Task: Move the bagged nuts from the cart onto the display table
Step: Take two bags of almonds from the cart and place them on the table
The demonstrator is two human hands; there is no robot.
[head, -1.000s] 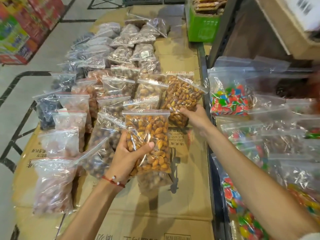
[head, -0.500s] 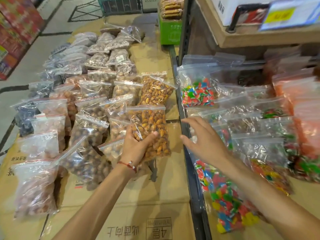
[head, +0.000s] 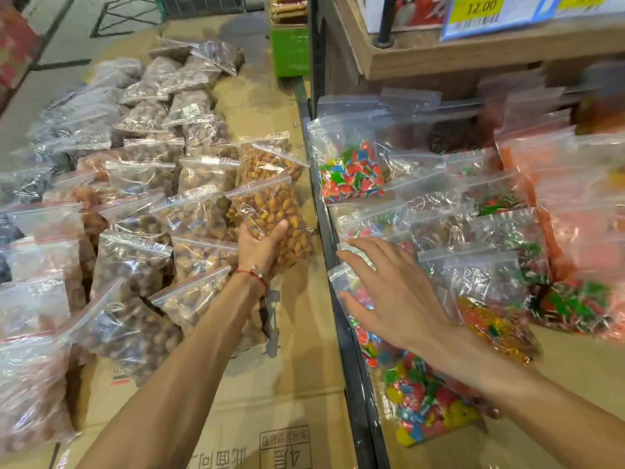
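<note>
Far left, rows of bagged nuts point(head: 135, 211) lie overlapped like shingles on flattened cardboard point(head: 291, 384), zip tops pointing away from me; I'd guess that's so each bag's contents show. Can't tell for sure whether this cardboard side is the cart or the worktop, so I leave it unnamed.

Centre: my left hand point(head: 260, 248) holds one bag of almonds point(head: 274, 211) from underneath, fingers point(head: 279, 228) clamped round its lower half, thumb over the front. The bag is tilted, zip end up and away, at the right edge of the rows, just above another almond bag point(head: 270, 157). A palm-under grip makes sense since loose nuts slump in a soft bag. A red string bracelet point(head: 253, 275) sits on that wrist.

A black metal rail point(head: 338, 299) splits the scene, cardboard side from shelf side.

Right: my right hand point(head: 392, 292) is empty, fingers point(head: 358, 252) spread apart and flat, hovering over bags of coloured candy point(head: 351, 170) on the lower shelf. It looks mid-reach for something; which bag, I can't say. More candy bags point(head: 507, 252) are stacked further right, blurred at the edge. A wooden shelf point(head: 473, 52) above carries a yellow price tag point(head: 480, 8).

Judgement: one almond bag in hand, not set down yet, with space for it beside the rail.
</note>
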